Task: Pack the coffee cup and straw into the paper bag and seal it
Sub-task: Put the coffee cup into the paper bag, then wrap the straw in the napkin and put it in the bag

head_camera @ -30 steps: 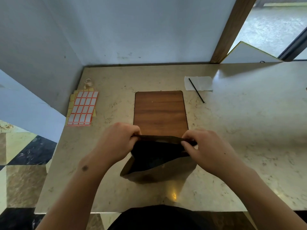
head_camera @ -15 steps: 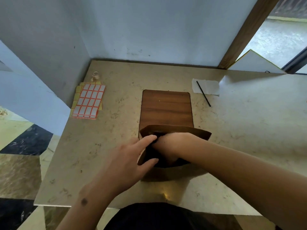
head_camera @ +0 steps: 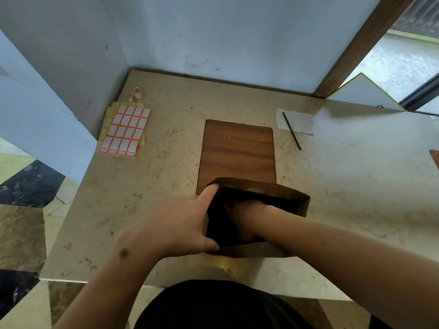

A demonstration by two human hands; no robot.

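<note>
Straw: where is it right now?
In the head view the straw lies far right on the table, its upper end across a white paper scrap, right of the wooden board, outside the paper bag.

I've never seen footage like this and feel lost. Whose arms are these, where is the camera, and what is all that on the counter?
No machine here: a person wears a camera on the head, looking down at their own arms. The left hand steadies the side of a brown paper bag standing open on the marble counter. The right hand reaches down inside it; what it touches is hidden. Behind the bag lies a wooden board. At the left sit sticker label sheets and a small tape roll; at the right, a black straw rests across a white paper.
</note>
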